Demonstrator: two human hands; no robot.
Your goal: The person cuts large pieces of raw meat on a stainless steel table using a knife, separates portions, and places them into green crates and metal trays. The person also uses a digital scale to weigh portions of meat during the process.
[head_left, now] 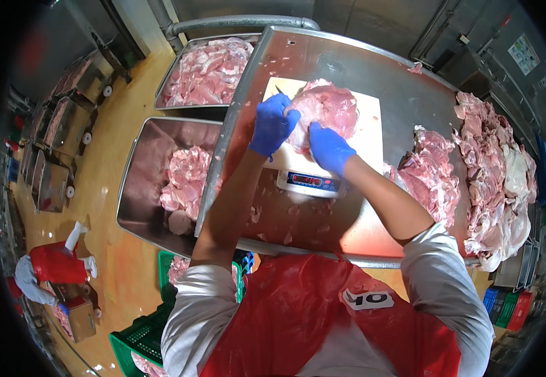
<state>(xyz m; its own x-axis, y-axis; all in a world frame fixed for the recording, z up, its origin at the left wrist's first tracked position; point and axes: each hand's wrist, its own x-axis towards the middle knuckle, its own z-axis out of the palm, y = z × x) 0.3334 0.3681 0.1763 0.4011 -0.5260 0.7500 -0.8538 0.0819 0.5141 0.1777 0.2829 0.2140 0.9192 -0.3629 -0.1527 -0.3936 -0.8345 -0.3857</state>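
Observation:
A large piece of raw pink meat [329,110] lies on a white cutting board [368,141]. The board rests on a digital scale [311,182] with a lit red display. My left hand [273,125], in a blue glove, is closed in a fist at the meat's left edge. A thin dark tip, which looks like a knife [280,90], juts out beyond that fist; the handle is hidden. My right hand [331,148], also gloved in blue, grips the near side of the meat, its fingers partly hidden.
On the steel table [285,220], more raw meat [430,173] is piled at right, with a longer heap [493,169] beyond. Steel bins of meat [207,72] [141,182] stand left. Green crates [141,336] sit below. A person in a red apron [53,261] bends far left.

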